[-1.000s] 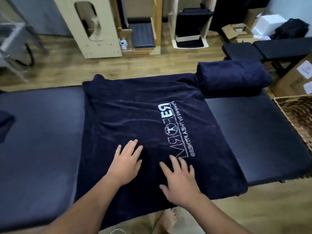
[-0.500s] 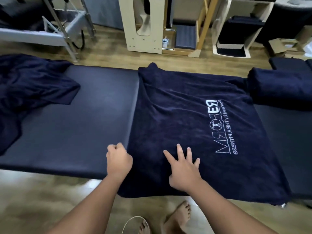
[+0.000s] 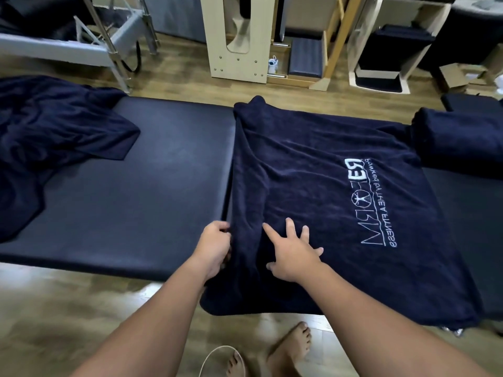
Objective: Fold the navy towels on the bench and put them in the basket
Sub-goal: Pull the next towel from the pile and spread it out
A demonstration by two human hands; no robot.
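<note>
Left hand (image 3: pixel 215 244) curling round left edge of spread navy towel (image 3: pixel 313 191), gripping it. Right hand (image 3: pixel 292 253) lying flat on towel, fingers splaying wide. Towel covering bench (image 3: pixel 130 202), near edge hanging over.
</note>
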